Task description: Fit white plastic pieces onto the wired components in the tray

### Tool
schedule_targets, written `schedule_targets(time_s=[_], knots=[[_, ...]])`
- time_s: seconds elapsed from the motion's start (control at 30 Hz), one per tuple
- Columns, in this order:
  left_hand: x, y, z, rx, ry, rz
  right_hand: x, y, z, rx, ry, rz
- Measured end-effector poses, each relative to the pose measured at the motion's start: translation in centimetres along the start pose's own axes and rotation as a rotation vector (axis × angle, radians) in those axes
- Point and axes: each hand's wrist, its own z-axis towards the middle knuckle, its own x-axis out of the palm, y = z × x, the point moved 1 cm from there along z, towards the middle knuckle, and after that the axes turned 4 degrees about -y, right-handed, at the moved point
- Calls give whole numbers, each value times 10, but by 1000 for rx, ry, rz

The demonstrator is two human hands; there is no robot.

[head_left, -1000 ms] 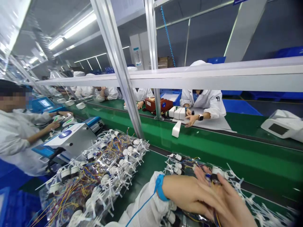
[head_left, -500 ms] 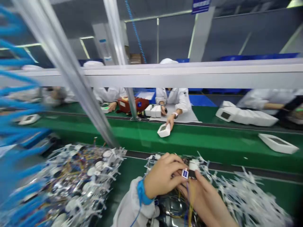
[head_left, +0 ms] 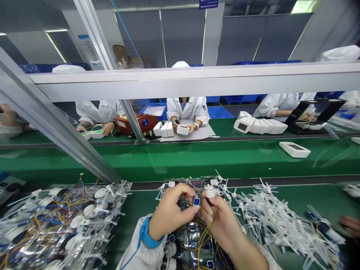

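Observation:
In the head view my left hand (head_left: 172, 210), a blue strap at its wrist, pinches a small blue-and-white square piece (head_left: 197, 201) between thumb and fingers. My right hand (head_left: 222, 221) is closed on a white cylindrical part (head_left: 210, 191) with a dark base. Yellow wires (head_left: 203, 240) hang below the two hands. Beneath them lies a pile of wired parts in clear plastic (head_left: 188, 240), with further blue square pieces among them. My fingers partly cover the held parts.
Wired white parts (head_left: 75, 221) are heaped at left, and white plastic strips (head_left: 278, 217) at right. Beyond runs a green belt (head_left: 197, 161) carrying a white device (head_left: 294, 149). A metal post (head_left: 70, 127) slants at left. Across the belt, a co-worker holds another white device (head_left: 183, 130).
My view has swung right. The white part in my right hand shows more clearly, beside the square piece. Opposite, the co-worker has drawn a white device back from the belt.

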Motion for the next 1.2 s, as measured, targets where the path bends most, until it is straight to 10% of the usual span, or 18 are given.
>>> schedule_targets(time_s=[1.2], knots=[[-25,-4,0,39,465,-112,5,-3,-10,266,232,-22]])
